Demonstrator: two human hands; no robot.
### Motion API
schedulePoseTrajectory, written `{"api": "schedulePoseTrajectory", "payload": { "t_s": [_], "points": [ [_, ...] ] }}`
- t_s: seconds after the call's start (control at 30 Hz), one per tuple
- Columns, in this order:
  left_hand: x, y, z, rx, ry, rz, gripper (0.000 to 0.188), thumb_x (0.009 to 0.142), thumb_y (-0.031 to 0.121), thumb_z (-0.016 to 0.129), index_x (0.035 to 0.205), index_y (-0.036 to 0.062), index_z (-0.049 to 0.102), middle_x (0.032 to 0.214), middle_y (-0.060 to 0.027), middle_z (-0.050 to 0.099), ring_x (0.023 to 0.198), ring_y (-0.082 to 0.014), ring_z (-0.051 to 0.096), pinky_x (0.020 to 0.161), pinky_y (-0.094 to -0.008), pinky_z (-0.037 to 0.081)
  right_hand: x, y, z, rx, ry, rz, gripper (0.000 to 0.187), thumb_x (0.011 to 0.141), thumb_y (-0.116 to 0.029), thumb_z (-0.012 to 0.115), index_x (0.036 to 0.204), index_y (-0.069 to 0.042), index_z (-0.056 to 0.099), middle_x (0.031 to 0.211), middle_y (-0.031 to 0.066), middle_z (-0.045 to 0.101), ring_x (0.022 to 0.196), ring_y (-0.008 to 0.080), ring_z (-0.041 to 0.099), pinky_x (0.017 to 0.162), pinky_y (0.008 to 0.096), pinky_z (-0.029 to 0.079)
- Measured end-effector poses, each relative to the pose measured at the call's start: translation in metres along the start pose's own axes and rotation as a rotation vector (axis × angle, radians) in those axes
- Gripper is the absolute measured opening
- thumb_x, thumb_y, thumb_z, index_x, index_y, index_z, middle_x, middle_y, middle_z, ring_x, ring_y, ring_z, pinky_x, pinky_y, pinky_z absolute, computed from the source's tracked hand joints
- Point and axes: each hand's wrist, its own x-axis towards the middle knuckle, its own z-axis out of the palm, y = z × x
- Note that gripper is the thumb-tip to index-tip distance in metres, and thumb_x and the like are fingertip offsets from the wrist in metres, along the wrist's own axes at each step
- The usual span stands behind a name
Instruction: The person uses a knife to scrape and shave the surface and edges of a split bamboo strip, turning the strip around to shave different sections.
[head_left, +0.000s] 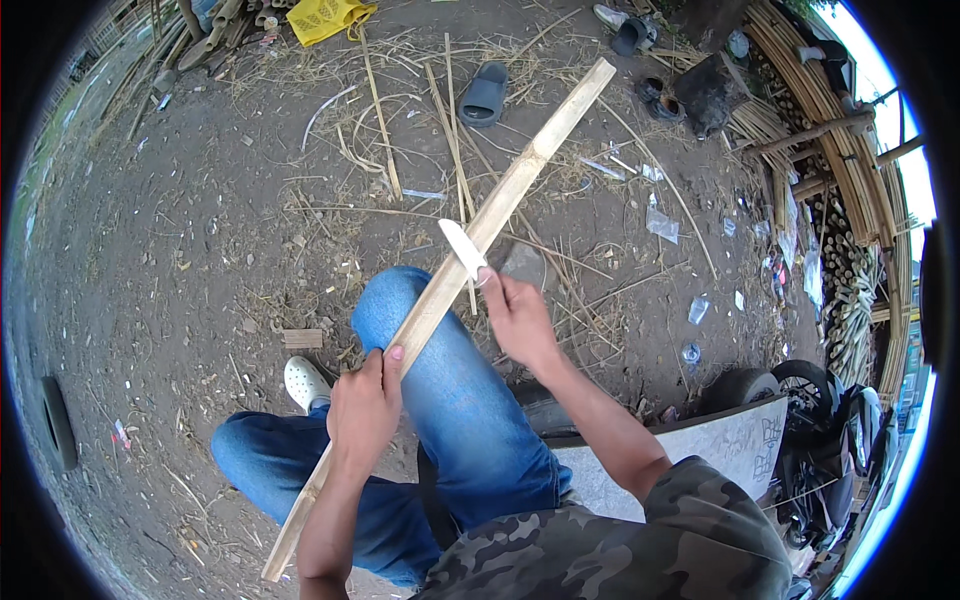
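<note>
A long split bamboo strip (517, 182) slants across my raised knee, from the lower left up to the far right. My left hand (364, 405) is closed round it just below the knee, thumb along its upper face. In my right hand (520, 322) is a knife (461, 247) with a broad pale blade. The blade lies across the strip beyond the knee and seems to touch it. My fingers wrap the knife's handle, which is hidden. The strip's lower end (275, 568) passes beside my left forearm.
Thin bamboo slivers (447, 130) and shavings litter the dirt ground ahead. A dark slide sandal (484, 95) lies among them. At the right are stacked bamboo poles (832, 150), plastic scraps (661, 222) and a motorcycle (815, 470). A yellow bag (328, 18) lies at the far left.
</note>
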Motion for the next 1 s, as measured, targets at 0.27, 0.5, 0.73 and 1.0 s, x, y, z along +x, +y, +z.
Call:
{"api": "schedulePoseTrajectory", "payload": {
  "t_s": [0.27,0.5,0.73,1.0],
  "points": [
    [-0.004,0.005,0.001,-0.002,0.015,0.039,0.045,0.101,0.038,0.045,0.079,0.0017,0.060,0.061,-0.0268,0.059,0.062,-0.0471,0.062,0.056,-0.0542,0.049,0.028,-0.027,-0.042,-0.157,0.187,0.011,0.053,0.100,-0.042,0.045,0.078,0.003,0.060,0.061,0.0230,0.055,0.057,0.0417,0.054,0.060,0.0485,0.043],
    [-0.002,0.012,0.003,0.018,0.045,0.030,0.043,0.100,0.037,0.047,0.078,0.0024,0.059,0.058,-0.0252,0.059,0.058,-0.0453,0.062,0.054,-0.0533,0.050,0.079,-0.026,-0.065,-0.414,0.154,-0.012,0.050,0.101,-0.042,0.040,0.089,0.001,0.064,0.085,0.0280,0.064,0.087,0.0491,0.060,0.085,0.0551,0.044],
    [-0.003,0.012,0.000,0.014,0.040,0.020,0.042,0.099,0.037,0.049,0.077,0.0026,0.059,0.056,-0.0236,0.059,0.055,-0.0441,0.062,0.052,-0.0525,0.049,0.065,-0.031,-0.058,-0.369,0.121,0.040,0.051,0.101,-0.040,0.041,0.084,0.003,0.062,0.079,0.0301,0.063,0.084,0.0518,0.060,0.082,0.0562,0.045],
    [-0.006,0.009,0.000,0.033,0.062,0.043,0.042,0.100,0.036,0.049,0.076,0.0028,0.058,0.056,-0.0236,0.059,0.054,-0.0439,0.062,0.050,-0.0520,0.049,0.034,-0.017,-0.045,-0.285,0.143,0.055,0.050,0.101,-0.039,0.044,0.083,0.005,0.062,0.072,0.0309,0.059,0.076,0.0511,0.059,0.072,0.0545,0.046]
  ]
}}
